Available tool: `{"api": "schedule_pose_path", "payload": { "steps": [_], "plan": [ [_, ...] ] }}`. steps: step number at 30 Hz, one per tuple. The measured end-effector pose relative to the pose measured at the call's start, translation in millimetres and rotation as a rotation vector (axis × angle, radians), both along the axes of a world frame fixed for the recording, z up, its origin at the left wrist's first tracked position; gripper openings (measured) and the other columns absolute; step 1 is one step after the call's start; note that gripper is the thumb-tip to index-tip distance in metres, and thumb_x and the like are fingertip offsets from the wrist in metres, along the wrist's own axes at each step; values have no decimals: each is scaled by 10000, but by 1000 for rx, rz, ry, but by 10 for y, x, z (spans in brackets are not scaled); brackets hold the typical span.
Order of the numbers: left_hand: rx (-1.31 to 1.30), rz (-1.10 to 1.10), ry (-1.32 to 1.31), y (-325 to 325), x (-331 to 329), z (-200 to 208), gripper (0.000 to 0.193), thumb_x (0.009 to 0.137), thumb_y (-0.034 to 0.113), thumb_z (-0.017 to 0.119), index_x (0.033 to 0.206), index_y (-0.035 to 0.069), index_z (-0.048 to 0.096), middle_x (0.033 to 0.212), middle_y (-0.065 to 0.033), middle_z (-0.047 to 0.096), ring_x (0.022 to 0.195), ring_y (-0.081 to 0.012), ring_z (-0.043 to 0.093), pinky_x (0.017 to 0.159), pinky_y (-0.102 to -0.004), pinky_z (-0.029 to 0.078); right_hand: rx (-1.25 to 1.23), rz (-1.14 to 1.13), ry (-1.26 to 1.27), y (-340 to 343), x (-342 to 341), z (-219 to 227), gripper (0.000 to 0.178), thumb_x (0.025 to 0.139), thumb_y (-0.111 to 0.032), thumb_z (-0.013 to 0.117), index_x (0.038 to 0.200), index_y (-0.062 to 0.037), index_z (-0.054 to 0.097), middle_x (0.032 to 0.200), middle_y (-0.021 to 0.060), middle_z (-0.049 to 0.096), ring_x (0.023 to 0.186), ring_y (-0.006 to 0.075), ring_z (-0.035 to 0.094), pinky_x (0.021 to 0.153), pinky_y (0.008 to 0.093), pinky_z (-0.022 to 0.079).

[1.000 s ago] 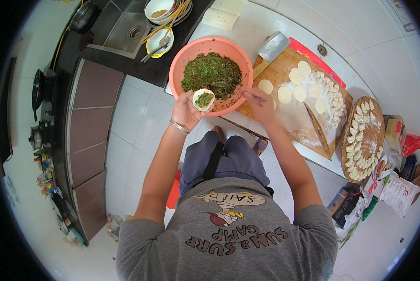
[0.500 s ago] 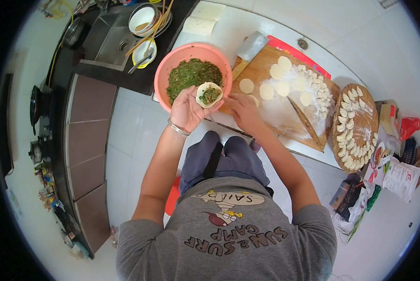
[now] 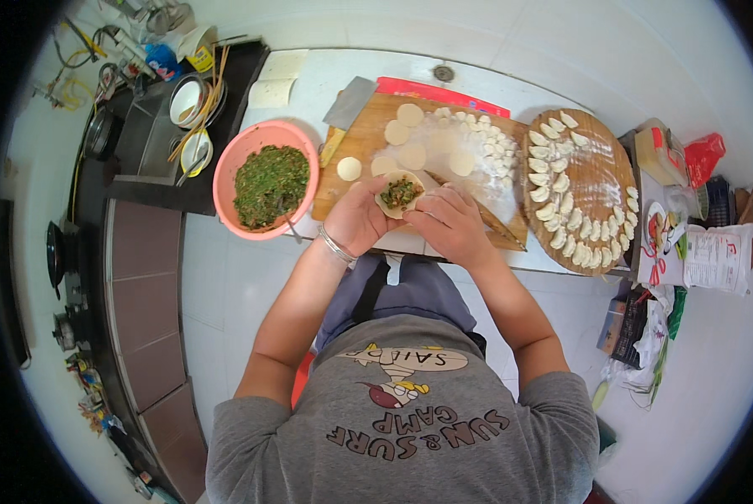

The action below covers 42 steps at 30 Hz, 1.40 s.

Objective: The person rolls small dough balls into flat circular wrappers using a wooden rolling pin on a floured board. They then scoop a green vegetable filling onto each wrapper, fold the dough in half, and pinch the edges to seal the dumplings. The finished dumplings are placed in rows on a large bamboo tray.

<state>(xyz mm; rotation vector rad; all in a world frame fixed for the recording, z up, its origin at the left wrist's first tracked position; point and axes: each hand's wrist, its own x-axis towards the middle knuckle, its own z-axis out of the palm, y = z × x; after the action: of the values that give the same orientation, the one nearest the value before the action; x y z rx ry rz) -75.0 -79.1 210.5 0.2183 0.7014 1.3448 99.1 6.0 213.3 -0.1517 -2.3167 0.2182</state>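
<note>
A round dumpling wrapper (image 3: pixel 384 202) lies cupped in my left hand (image 3: pixel 353 222), with green and brown filling (image 3: pixel 402 192) heaped at its middle. From the other side, my right hand (image 3: pixel 455 225) has its fingers curled in at the wrapper's right edge, closed on it. Both hands are over the front edge of a wooden cutting board (image 3: pixel 378 112). To the left stands a pink basin (image 3: pixel 224 178) of chopped green filling (image 3: pixel 267 181), a spoon (image 3: pixel 292 227) leaning at its near rim. A thin rolling pin (image 3: pixel 498 224) lies partly behind my right hand.
Several flat wrappers (image 3: pixel 349 169) and floured dough pieces (image 3: pixel 496 149) are on the board. A cleaver (image 3: pixel 350 102) lies at its far left corner. On the right, a round wooden tray (image 3: pixel 590 172) carries rows of folded dumplings. Stacked bowls (image 3: pixel 188 101) stand by the sink (image 3: pixel 146 134).
My left hand has moved the filled wrapper from the basin's edge to the board's front. My right hand has come to the wrapper's edge. The view has shifted rightward.
</note>
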Motion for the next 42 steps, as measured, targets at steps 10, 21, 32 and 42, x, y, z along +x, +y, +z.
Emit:
{"api": "schedule_pose_path", "payload": {
  "steps": [10,21,32,42],
  "plan": [
    [-29,-112,267,393,921,15,309,903,52,500,1208,5,510,1147,-106,598,1009,-193,615,902,-334,513,-305,-115,23,218,871,125,134,707,-88,692,820,-85,619,967,47,590,904,236,567,783,366,454],
    [15,-139,284,558,1229,183,395,929,136,389,1203,-124,502,1195,-190,575,1084,-246,587,966,-424,486,-718,-77,21,407,1186,161,92,711,-47,686,776,-35,621,845,98,631,795,264,602,694,360,476],
    [33,-63,251,613,1370,161,350,940,157,379,1152,-65,547,1175,-175,587,1069,-258,592,974,-431,482,-541,-167,5,525,1254,287,98,736,-53,672,833,-59,654,743,91,634,720,270,598,640,362,469],
    [-10,27,13,670,1372,62,441,951,216,358,1197,-123,496,1203,-219,561,1097,-331,578,979,-382,484,-988,-291,122,627,1657,207,184,772,-91,722,941,-35,679,879,68,680,789,150,617,744,278,480]
  ]
}}
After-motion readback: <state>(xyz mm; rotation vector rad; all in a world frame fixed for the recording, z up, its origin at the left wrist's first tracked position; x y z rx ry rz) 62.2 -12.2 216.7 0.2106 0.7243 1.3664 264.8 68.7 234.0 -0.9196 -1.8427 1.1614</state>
